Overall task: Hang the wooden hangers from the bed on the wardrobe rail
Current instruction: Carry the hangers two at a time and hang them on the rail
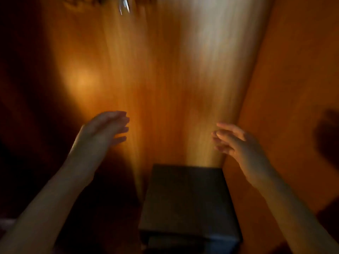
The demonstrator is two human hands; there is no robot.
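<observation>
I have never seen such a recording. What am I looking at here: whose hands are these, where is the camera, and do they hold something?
There is no machine here. A person wears one camera on the head, and it looks forward and down, so you see their own arms. The left hand and the right hand are both in the air with relaxed, open fingers, and neither holds anything. Behind them is the wooden back wall of what seems a wardrobe, with a wooden side wall on the right. Below stands a dark box. At the top edge something shiny shows, too blurred to name. No hanger can be made out.
</observation>
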